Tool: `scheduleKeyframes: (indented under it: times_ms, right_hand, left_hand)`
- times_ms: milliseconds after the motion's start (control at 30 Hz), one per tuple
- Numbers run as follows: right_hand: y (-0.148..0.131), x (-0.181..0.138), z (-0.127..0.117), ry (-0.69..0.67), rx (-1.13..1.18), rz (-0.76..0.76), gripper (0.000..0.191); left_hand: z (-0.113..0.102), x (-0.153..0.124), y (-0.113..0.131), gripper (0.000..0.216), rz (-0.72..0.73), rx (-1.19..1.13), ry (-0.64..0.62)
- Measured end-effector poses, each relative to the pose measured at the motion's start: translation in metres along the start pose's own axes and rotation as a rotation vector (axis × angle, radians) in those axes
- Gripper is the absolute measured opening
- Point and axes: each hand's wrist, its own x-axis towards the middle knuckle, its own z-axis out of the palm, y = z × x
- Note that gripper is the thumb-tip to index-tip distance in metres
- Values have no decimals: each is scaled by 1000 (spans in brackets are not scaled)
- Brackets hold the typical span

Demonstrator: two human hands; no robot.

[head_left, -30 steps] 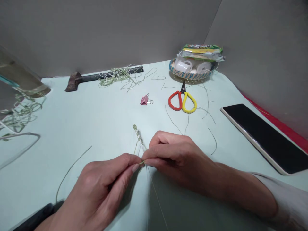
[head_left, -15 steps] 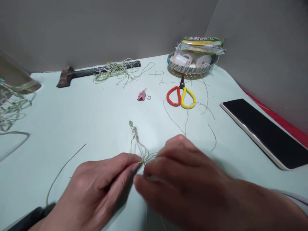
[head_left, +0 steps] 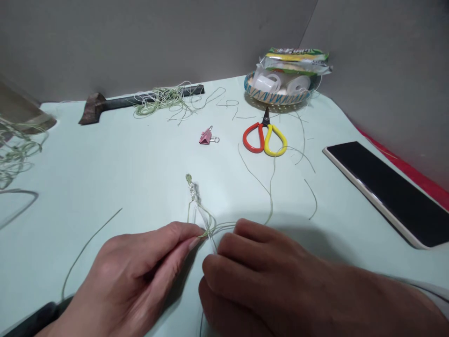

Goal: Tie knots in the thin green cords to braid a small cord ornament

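Observation:
A short braided cord (head_left: 191,188), green at its tip and white below, lies on the pale table, its loose green and white strands fanning toward me. My left hand (head_left: 140,271) pinches the green strands between thumb and forefinger. Close beside it on the right, my right hand (head_left: 259,276) is closed with curled fingers; white strands run down into it and green strands pass to its knuckles. Its fingertips are hidden underneath.
Scissors (head_left: 265,138) with red and yellow handles lie beyond my hands, near a pink binder clip (head_left: 206,135). A hammer (head_left: 115,104) under tangled cord (head_left: 161,101), a basket (head_left: 277,97) with spools, and a phone (head_left: 386,192) surround the area. Cut threads lie about.
My right hand has dropped lower and curled its fingers, uncovering the strands between the hands. The left hand keeps its pinch. The whole view has shifted slightly.

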Motion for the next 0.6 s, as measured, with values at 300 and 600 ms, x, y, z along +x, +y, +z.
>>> scheduleKeyframes:
  times_ms: [300, 600]
  right_hand:
    - [8, -7, -10, -26, 0, -40, 13]
    - [13, -14, -11, -82, 26, -199, 23]
  left_hand:
    - [-11, -6, -11, 23, 89, 38, -135]
    - [-6, -16, -20, 21, 31, 167, -98]
